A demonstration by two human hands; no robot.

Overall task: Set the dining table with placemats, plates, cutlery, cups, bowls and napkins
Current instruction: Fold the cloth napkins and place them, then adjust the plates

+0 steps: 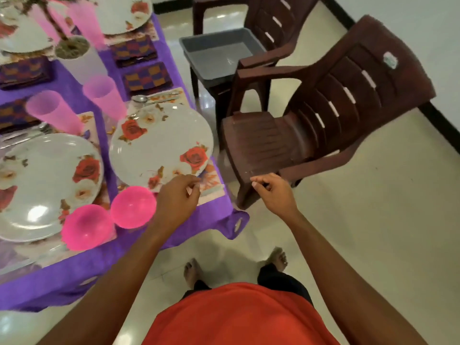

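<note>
Head view, looking down: we see a person in an orange shirt standing barefoot at the corner of a table covered by a purple tablecloth [74,277]. Their left hand [178,195] hovers at the near rim of a white rose-patterned plate [159,143], over the corner of the floral placemat [211,185] beneath it. The fingers are curled inward, with thumb and forefinger close together. We cannot tell whether they touch the plate or placemat or pinch anything. Their right hand [271,190] hangs in the air off the table, above the front edge of a brown plastic chair [323,125], fingers loosely curled and holding nothing. Just left of the left wrist sits a pink bowl [133,206], with a second pink bowl [86,226] beside it, next to a second rose plate [44,185]. Beyond the near plate lie a spoon [149,98] and a folded checkered napkin [146,77], with a pink cup [104,95] to their left and another pink cup [52,110] further left. A grey tub [219,53] stands behind the chair.
</note>
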